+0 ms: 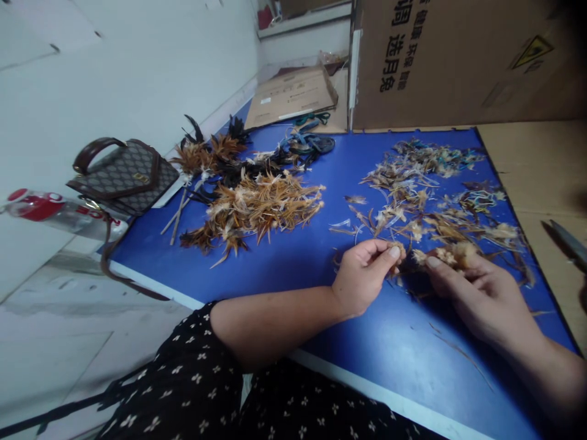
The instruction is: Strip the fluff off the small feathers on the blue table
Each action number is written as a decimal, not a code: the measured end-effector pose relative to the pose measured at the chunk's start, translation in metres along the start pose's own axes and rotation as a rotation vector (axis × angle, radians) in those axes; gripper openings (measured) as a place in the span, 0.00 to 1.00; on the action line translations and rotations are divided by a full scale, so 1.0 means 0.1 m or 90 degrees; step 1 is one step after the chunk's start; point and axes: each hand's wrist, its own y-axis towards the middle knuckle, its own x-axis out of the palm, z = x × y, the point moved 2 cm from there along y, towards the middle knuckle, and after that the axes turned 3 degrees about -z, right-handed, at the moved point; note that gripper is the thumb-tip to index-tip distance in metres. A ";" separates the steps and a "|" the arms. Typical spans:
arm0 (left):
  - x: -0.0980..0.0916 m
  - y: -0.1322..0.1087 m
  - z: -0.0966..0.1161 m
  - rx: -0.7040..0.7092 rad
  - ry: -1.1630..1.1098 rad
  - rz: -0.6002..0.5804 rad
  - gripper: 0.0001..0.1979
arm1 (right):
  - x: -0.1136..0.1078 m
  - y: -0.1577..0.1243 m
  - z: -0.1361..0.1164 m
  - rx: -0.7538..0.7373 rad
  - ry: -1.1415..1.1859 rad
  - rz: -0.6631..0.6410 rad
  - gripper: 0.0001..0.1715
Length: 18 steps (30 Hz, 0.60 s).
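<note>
My left hand (364,274) pinches a small tuft of tan feathers (397,252) between thumb and fingertips. A few centimetres to its right, my right hand (481,290) is closed on a pale, fluffy bunch of feathers (452,256). The two tufts hang just above the blue tabletop, apart from each other. Behind them spreads a loose pile of brown, white and bluish feathers (415,183). A thick heap of golden-brown feathers (266,205) lies left of my hands. Farther back are black and brown feather bundles (211,153) with thin sticks.
A patterned handbag (132,174) and a plastic bottle (68,211) are at the table's left edge. Flat cardboard (293,95) lies at the back, beside a large upright carton (458,67). Scissor-like dark blades (568,244) show at the far right on cardboard.
</note>
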 end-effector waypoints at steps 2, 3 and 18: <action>0.01 -0.01 0.00 0.013 0.018 -0.012 0.20 | 0.02 0.00 0.00 -0.039 -0.023 0.008 0.25; 0.01 -0.01 0.01 0.026 0.031 -0.022 0.20 | 0.03 0.00 0.00 -0.059 -0.038 0.010 0.24; -0.01 0.06 0.15 0.075 0.044 -0.011 0.14 | -0.15 0.04 -0.04 -0.075 -0.122 0.052 0.30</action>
